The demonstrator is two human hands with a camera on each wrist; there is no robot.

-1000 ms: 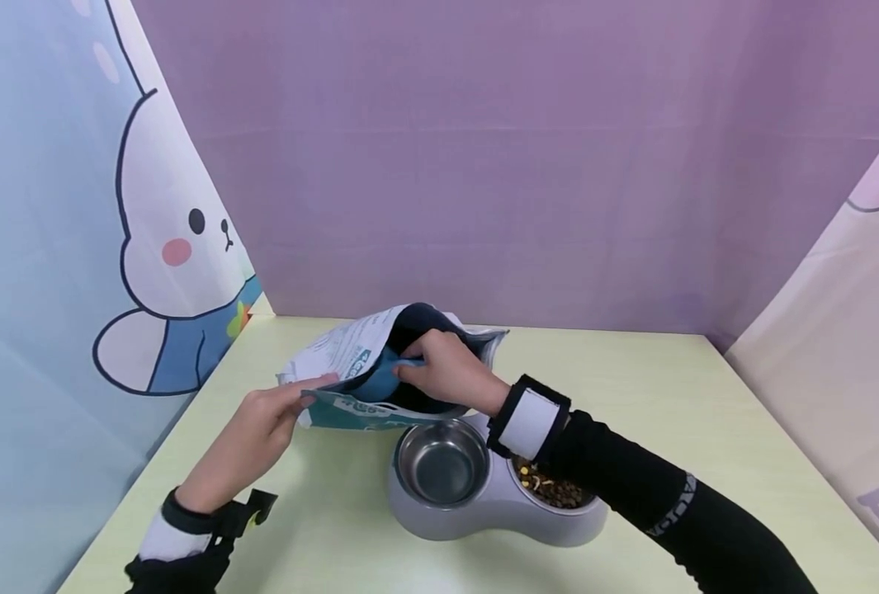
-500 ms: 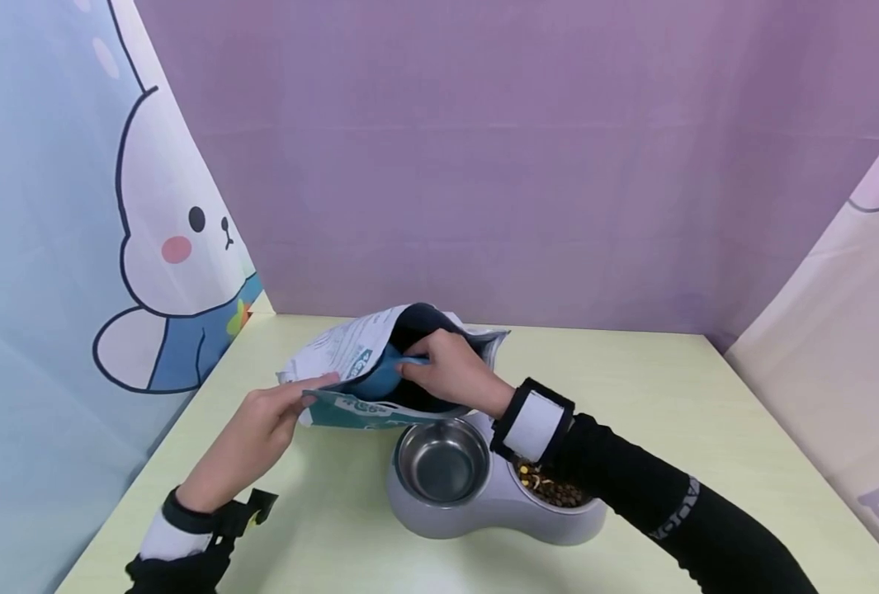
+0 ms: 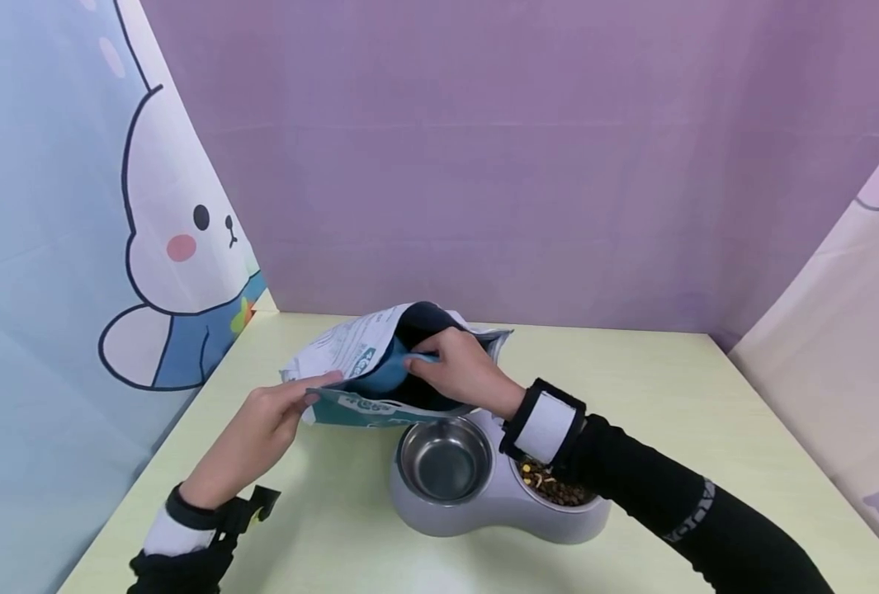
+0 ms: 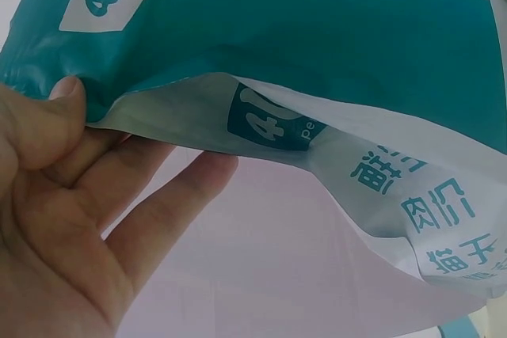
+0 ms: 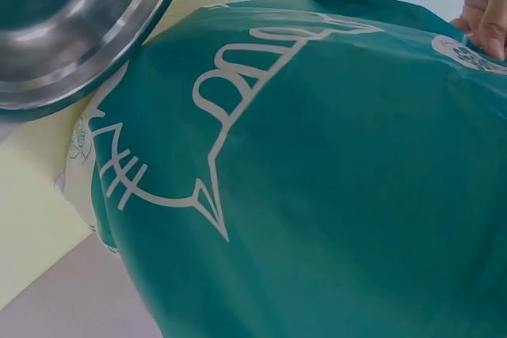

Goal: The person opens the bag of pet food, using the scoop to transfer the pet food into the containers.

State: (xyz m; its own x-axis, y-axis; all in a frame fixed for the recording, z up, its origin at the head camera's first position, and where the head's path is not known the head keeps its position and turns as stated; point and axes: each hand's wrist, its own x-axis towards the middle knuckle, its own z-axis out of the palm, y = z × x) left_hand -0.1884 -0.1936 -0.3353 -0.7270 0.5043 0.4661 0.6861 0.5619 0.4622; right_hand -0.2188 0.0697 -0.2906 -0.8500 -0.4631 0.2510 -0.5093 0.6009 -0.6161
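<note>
A teal and white pet food bag (image 3: pixel 357 411) lies on its side, its wide mouth facing me in the head view. My left hand (image 3: pixel 261 429) pinches the near left edge of that mouth, thumb on one face and fingers on the other; the left wrist view shows this grip on the bag (image 4: pixel 317 45) up close. Inside the opening, my right hand (image 3: pixel 465 371) holds a blue scoop (image 3: pixel 383 375) by its handle. The scoop's far part is hidden by the bag. In the right wrist view the bag's teal face (image 5: pixel 333 172) covers the right hand.
Just in front of the bag stands a lilac double pet bowl (image 3: pixel 476 516) on the pale yellow table (image 3: pixel 320 536). Its left steel bowl (image 3: pixel 446 470) holds no kibble; brown and yellow kibble (image 3: pixel 558 487) lies in the right one, partly under my right forearm. A purple curtain (image 3: pixel 484 165) hangs behind.
My right hand and the scoop have shifted very slightly to the right within the bag's mouth. The left hand keeps its grip on the bag's edge.
</note>
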